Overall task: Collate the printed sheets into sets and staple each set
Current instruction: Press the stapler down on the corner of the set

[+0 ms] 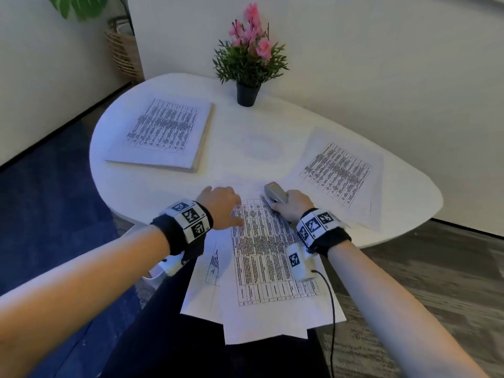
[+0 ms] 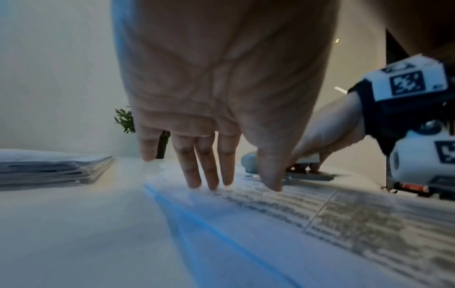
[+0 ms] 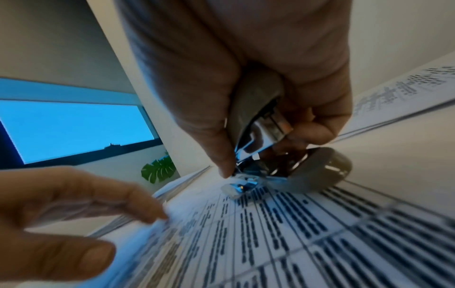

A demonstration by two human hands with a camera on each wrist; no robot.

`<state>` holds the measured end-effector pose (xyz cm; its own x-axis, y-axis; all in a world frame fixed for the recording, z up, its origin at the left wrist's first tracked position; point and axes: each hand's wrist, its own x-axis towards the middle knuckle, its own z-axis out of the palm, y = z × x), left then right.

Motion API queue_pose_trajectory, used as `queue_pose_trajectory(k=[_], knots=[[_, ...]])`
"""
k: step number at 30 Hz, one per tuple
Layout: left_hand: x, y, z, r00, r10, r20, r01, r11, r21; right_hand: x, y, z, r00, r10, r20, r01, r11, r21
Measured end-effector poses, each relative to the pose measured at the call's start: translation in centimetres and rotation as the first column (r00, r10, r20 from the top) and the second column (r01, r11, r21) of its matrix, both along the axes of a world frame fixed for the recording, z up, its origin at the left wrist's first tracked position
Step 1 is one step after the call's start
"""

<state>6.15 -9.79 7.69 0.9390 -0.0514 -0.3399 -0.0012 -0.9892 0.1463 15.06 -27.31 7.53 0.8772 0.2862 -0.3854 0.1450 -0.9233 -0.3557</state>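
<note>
A set of printed sheets (image 1: 261,257) lies at the table's near edge and hangs over it toward me. My left hand (image 1: 221,204) presses its straight fingers (image 2: 209,175) flat on the set's top left part. My right hand (image 1: 293,205) grips a grey stapler (image 1: 275,195) at the set's top right corner; the stapler's metal mouth (image 3: 242,185) sits over the paper edge, with the thumb (image 3: 219,148) on the stapler's side. A thick stack of printed sheets (image 1: 163,132) lies at the far left. A thinner pile (image 1: 341,173) lies at the right.
A potted plant with pink flowers (image 1: 249,58) stands at the back of the white table (image 1: 245,148). A wall runs behind the table. A woven basket with a leafy plant (image 1: 122,47) stands on the floor at the far left. A cable (image 1: 331,309) hangs from my right wrist.
</note>
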Motion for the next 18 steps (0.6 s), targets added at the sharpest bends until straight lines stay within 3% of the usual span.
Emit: queue_pose_trajectory(k=[9, 13, 18], knots=[[1.7, -0.8, -2.2, 0.999, 0.037, -0.007, -0.037, 0.997, -0.072, 1.2, 2.5, -0.6, 0.986, 0.083, 0.146, -0.068, 0.992, -0.103], [1.9, -1.2, -2.9, 0.998, 0.044, 0.054, -0.043, 0.999, -0.024, 1.5, 3.1, -1.2, 0.986, 0.051, 0.158, -0.027, 0.988, -0.150], [2.8, -0.8, -2.9, 0.998, 0.032, 0.058, -0.031, 0.999, -0.013, 2.8, 2.6, -1.0, 0.982, 0.159, 0.106, -0.130, 0.962, -0.241]])
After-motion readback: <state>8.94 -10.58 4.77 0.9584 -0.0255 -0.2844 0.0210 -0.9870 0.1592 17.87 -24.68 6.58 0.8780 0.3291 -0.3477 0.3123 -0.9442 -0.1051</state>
